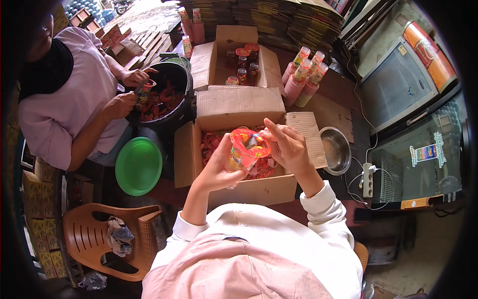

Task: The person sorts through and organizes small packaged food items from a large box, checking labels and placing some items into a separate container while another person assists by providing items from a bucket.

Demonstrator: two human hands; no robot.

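Observation:
My left hand (219, 168) is wrapped round the side of a clear plastic cup (239, 162), which is tilted over the open box. A red printed film (244, 138) covers the cup's mouth, with a glossy dark patch in its middle. At the cup's right rim is my right hand (288, 144), its index finger raised and its other fingers bent in. Whatever those fingers hold is too small to make out. Below the cup, the cardboard box (264, 194) contains many red film scraps (211, 144).
A co-worker (82, 94) on the left holds another cup (144, 94) over a black bucket (186, 82) of red scraps. Nearby are a green basin (139, 167), a box of lidded cups (271, 55), stacked cups (303, 79), a steel bowl (336, 149) and a power strip (368, 182).

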